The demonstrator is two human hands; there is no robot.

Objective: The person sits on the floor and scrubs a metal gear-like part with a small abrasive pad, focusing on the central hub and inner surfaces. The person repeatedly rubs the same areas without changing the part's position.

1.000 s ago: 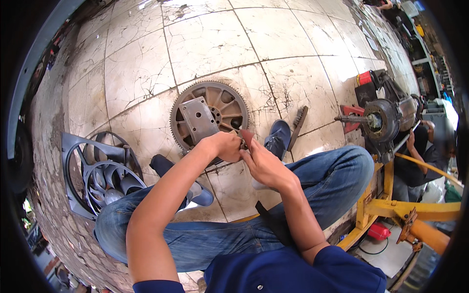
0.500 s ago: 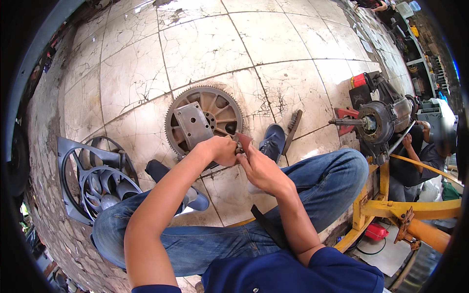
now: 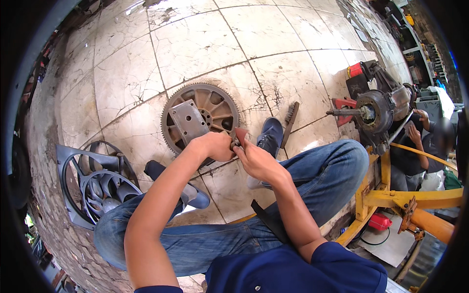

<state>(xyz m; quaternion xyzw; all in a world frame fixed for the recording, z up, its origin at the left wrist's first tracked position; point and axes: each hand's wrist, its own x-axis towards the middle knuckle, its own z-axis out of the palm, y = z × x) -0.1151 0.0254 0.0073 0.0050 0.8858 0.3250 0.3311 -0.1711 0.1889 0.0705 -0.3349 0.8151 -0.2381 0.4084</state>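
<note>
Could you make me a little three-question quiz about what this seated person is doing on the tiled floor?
1. True or false: both hands meet on one small reddish-brown piece.
2. What lies on the floor just beyond the left hand? A) toothed wheel B) bucket C) ladder
3. Fill in: the wire brush lies past the right hand, beside a blue ____.

Key: 1 true; 2 A, the toothed wheel; 3 shoe.

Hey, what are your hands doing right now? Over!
Left hand and right hand both pinch a small reddish piece. Toothed wheel on floor beyond. Nothing between them.
</note>
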